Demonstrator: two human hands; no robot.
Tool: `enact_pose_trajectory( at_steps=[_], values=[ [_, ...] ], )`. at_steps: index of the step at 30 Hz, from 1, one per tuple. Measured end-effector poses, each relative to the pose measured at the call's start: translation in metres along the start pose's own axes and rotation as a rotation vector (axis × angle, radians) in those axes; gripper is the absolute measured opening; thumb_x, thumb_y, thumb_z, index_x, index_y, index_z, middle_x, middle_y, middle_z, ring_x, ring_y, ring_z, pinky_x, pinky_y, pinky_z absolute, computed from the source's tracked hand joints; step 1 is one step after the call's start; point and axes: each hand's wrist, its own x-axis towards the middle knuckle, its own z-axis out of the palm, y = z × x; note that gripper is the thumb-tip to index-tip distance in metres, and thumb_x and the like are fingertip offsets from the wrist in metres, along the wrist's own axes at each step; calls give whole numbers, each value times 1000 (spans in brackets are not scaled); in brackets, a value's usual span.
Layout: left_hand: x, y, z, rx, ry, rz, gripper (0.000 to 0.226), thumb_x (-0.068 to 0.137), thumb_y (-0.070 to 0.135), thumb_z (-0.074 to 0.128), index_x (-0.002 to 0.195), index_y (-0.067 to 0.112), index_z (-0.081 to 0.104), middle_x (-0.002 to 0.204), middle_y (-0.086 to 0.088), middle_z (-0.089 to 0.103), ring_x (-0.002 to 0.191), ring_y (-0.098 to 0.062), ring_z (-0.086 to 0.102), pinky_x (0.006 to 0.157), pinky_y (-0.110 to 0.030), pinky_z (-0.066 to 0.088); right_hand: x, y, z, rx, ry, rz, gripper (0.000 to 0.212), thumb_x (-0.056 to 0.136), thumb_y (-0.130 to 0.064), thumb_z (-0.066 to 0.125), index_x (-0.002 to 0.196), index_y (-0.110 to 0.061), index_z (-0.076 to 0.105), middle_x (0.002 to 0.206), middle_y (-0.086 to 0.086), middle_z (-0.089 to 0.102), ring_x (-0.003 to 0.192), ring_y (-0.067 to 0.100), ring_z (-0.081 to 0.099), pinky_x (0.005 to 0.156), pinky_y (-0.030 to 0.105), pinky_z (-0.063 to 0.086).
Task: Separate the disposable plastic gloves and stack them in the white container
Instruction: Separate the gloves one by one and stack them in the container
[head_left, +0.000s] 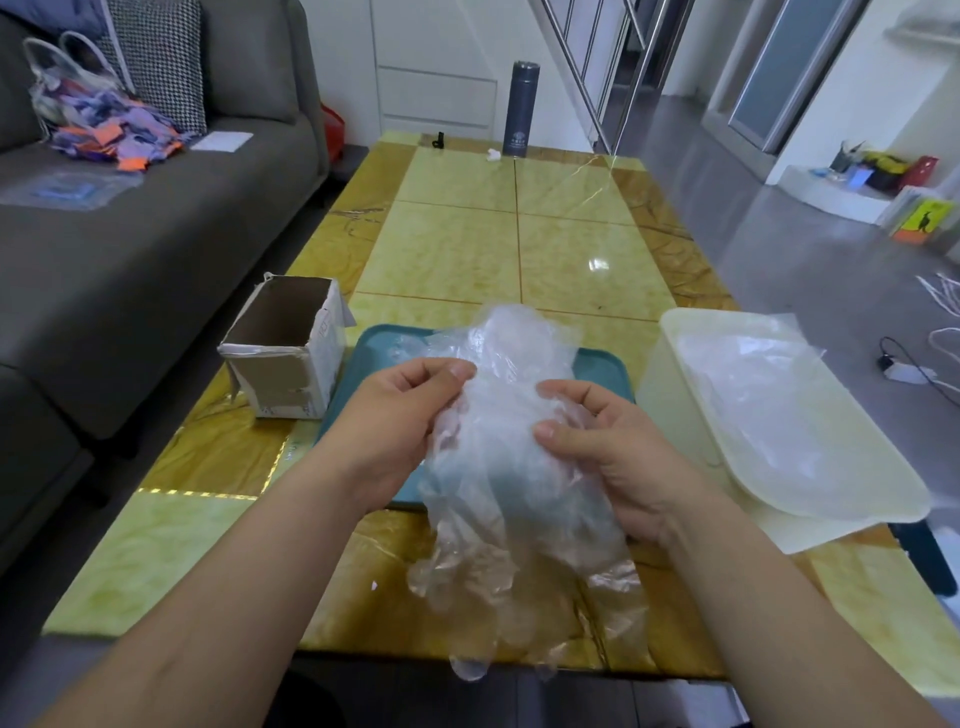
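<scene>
Glove bundle: a crumpled bunch of clear disposable plastic gloves, held in the lower centre of the frame, above the near edge of the table; its loose finger ends hang down past the table edge.
Left hand: the left hand grips the upper left side of the glove bundle; thumb and forefinger are closed in a pinch on the film, other fingers curled.
Right hand: the right hand grips the right side of the glove bundle; thumb lies on the front of the film, fingers curled behind it.
Tray: a teal tray lies on the table behind and beneath the held bundle, largely covered by it; more clear film lies on it.
White container: a white rectangular container stands at the right of the frame, just beside the tray.
Stacked gloves: flat clear gloves lie inside the white container.
Cardboard box: an open cardboard box stands left of the tray, near it.
Table: a glossy yellow marble-patterned table bears all of the above.
Flask: a dark insulated flask stands upright at the far end of the table, upper centre.
Sofa: a grey sofa fills the left of the frame.
Bag: a clear bag with purple and orange pieces sits on the sofa, upper left.
</scene>
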Motion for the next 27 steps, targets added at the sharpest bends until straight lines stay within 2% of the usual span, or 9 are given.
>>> enact_pose_trajectory(
  at_steps=[3, 6, 10, 12, 15, 17, 19, 23, 27],
  values=[
    [-1, 2, -1, -60, -86, -73, 39, 96, 38, 70, 117, 5, 71, 77, -7, 63, 73, -20, 57, 72, -33, 52, 3, 0, -5, 2, 19, -3, 55, 70, -1, 81, 123, -9, 71, 115, 20, 75, 97, 30, 71, 86, 38, 61],
    [-3, -1, -1, -159, -230, -160, 55, 85, 33, 80, 129, 3, 66, 82, -2, 61, 74, -14, 60, 72, -27, 57, 7, 2, -6, 62, 68, -7, 44, 73, -6, 80, 117, -6, 73, 107, 16, 75, 93, 25, 71, 83, 36, 61],
    [-3, -2, 2, -114, -151, -147, 34, 87, 20, 78, 116, 2, 73, 77, -1, 56, 66, -15, 55, 61, -26, 57, 14, 5, -11, 74, 206, -4, 24, 90, -11, 76, 112, -1, 74, 91, 12, 74, 83, 23, 68, 72, 37, 61],
    [1, 1, -3, -98, -74, -114, 31, 84, 23, 79, 110, 7, 74, 85, -1, 63, 74, -15, 58, 70, -29, 61, 15, 8, -16, -78, 312, -24, 15, 95, -12, 73, 105, 0, 73, 85, 15, 75, 78, 26, 66, 72, 39, 58],
    [4, 14, -17, -55, -7, 6, 21, 97, 20, 68, 113, 7, 69, 106, -5, 74, 100, -23, 70, 92, -40, 62, 15, 9, -22, -295, 439, -64, 20, 97, -14, 72, 100, 5, 70, 86, 16, 78, 73, 19, 72, 62, 31, 59],
    [-3, 28, -25, -67, -92, 81, 17, 105, 18, 55, 112, 5, 62, 122, -11, 75, 113, -30, 72, 97, -43, 60, 15, 8, -24, -351, 480, -100, 15, 95, -14, 74, 97, 1, 70, 85, 12, 77, 70, 17, 72, 55, 28, 57],
    [-14, 39, -29, -105, -282, 108, 14, 106, 20, 49, 104, 8, 55, 128, -18, 72, 111, -36, 73, 88, -42, 64, 15, 6, -25, -388, 476, -119, 14, 91, -16, 78, 96, -6, 69, 86, 10, 78, 70, 21, 74, 56, 31, 55],
    [-31, 39, -22, -52, -543, 42, 13, 102, 22, 57, 94, 12, 61, 118, -26, 71, 81, -34, 78, 56, -33, 62, 14, 4, -12, -443, 360, -116, 23, 85, -15, 83, 87, -10, 60, 69, -5, 73, 60, 11, 68, 58, 32, 48],
    [-23, 17, -2, 110, -443, 22, 12, 102, 20, 64, 94, 11, 67, 119, -36, 65, 90, -40, 73, 60, -35, 60, 7, -2, 2, -153, 146, 10, 68, 55, -16, 93, 105, 14, 59, 92, 20, 67, 81, 33, 67, 78, 47, 54]
  ],
)
